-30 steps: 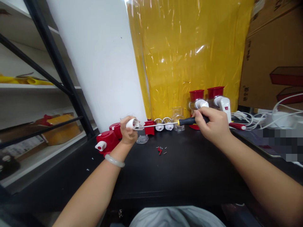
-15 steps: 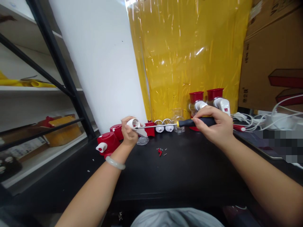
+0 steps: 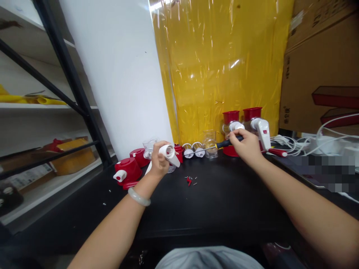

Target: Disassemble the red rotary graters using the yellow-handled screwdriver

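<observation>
My left hand (image 3: 159,161) is closed round a white plastic part (image 3: 167,151) with a round hollow end facing me and a flat arm slanting down to the right. In my right hand (image 3: 246,147) is a screwdriver (image 3: 224,143) with a dark handle, a yellow collar and a thin metal shaft. Its shaft points left toward the white part; whether the tip touches it I cannot tell. Below, on the black table (image 3: 213,209), lie small red pieces (image 3: 189,181) and several tiny screws or pins (image 3: 195,184).
Red housings (image 3: 128,170) stand at the left. Behind my hands are white ribbed drums (image 3: 198,149) and a clear plastic piece (image 3: 211,145). Two red-topped grinder-like devices (image 3: 252,113) stand at the back right, beside white cables (image 3: 297,144) and a large cardboard box (image 3: 314,67).
The screwdriver has drawn back from the hollow end of the white part. My left hand has moved right and turned the part, so its opening and arm show more.
</observation>
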Available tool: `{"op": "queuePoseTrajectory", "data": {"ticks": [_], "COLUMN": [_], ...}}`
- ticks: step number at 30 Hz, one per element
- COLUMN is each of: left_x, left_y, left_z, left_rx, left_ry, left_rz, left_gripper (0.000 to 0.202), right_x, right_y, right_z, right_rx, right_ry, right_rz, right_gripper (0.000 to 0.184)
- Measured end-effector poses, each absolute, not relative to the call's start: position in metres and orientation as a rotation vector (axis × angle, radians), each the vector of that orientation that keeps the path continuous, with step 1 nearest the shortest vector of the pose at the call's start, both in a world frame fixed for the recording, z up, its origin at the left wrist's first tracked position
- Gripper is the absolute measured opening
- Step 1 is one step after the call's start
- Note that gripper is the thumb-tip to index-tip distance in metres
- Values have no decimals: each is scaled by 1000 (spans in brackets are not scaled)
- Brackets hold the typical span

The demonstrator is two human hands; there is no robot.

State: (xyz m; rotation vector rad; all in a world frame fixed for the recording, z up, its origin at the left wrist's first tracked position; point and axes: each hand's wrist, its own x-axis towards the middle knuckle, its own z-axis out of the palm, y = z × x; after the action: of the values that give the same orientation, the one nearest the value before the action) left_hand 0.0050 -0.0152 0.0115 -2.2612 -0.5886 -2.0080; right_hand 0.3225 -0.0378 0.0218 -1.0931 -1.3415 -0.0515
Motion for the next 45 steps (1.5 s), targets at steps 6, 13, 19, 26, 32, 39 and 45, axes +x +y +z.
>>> {"op": "queuePoseTrajectory", "data": {"ticks": [6,13,19,26,32,39,45], "left_x": [25,30,33,31,28,20,13], "left_y": [-35,-41,-47,-47,-47,-36,-24], "left_z": [21,25,30,30,29,14,4], "left_rx": [-2617,-2911,-3031,-2957,-2839,-2545,-2333], "left_ry": [-607,-832,-758,-714,-632,-548,-486], "left_rz": [-2330,-2359,-2363,-2391,-2326,-2064,-1865], "left_gripper": [51,57,58,58,55,57,55], "right_x": [321,320,317,319,325,314,237], "right_y": [-20,-7,-1,13,23,15,-26], "right_z": [5,-8,-18,-30,-43,-43,-5], "right_rx": [-1273,-1318,-1359,-1431,-1536,-1548,-888], "right_ry": [-1414,-1461,-1489,-1547,-1810,-1995,-1990], "right_rz": [-58,-27,23,56,173,-71,356], "right_gripper": [36,39,37,32,18,14,25]}}
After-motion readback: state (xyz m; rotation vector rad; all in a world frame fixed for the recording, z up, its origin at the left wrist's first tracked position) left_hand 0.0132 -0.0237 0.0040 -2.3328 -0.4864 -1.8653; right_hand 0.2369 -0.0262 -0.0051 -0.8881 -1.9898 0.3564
